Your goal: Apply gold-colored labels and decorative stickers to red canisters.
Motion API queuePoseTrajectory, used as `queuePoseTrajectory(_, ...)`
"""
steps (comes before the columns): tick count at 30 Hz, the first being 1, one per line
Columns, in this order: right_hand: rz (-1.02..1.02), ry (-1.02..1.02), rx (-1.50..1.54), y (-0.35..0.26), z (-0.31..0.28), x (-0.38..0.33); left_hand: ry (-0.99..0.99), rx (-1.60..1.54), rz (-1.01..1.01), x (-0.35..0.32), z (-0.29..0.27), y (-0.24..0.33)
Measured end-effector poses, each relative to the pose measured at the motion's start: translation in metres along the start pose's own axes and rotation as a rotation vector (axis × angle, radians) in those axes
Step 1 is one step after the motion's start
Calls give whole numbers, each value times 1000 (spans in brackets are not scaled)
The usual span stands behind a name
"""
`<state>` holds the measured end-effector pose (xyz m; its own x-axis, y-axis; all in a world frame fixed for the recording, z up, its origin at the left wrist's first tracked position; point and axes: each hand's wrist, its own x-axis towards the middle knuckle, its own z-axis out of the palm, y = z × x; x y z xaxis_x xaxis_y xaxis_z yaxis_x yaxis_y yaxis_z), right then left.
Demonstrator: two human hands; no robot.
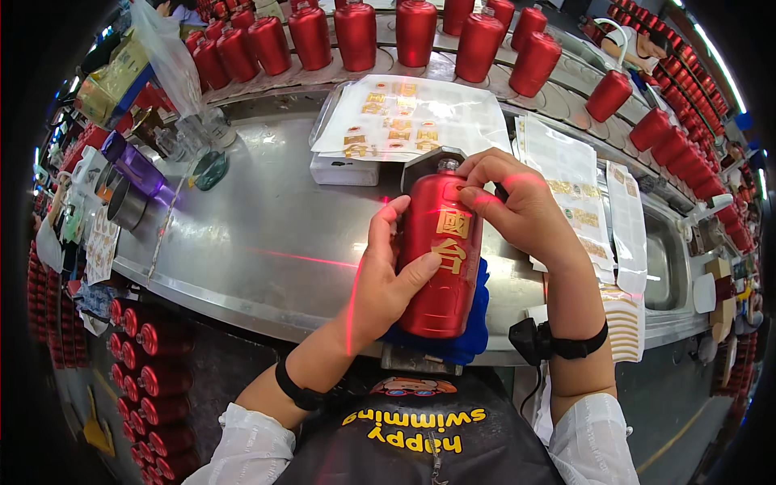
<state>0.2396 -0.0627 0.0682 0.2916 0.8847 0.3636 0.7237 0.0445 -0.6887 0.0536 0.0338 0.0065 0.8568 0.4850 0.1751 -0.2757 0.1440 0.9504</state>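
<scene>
Fingers of both hands grip red bottle.

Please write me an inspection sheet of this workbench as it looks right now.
Surface: curved steel bench, crossed by red laser lines.
Job's things: red bottle with gold characters lies on a blue pad against a grey stop block.
Clutter: sheets of gold stickers, a white box, more sticker sheets at right, purple container and metal cup at left.
Grips: left hand clasps the bottle's side; right hand presses fingertips on its shoulder.
Cables: a thin lead hangs from the right wrist band.
Surroundings: rows of red bottles on a conveyor behind, more racked at lower left.
</scene>
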Motion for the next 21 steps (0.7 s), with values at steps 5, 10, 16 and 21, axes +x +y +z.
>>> queuePoseTrajectory(5,30,-25,20,2,-1,2,5,49,3,2,1,0)
queuePoseTrajectory(10,30,-18,48,2,0,3,34,173,1,4,2,-3)
queuePoseTrajectory(16,-38,35,37,2,4,4,26,170,-1,4,0,-7)
queuePoseTrajectory(21,-30,33,27,3,6,5,15,125,-5,5,-1,-6)
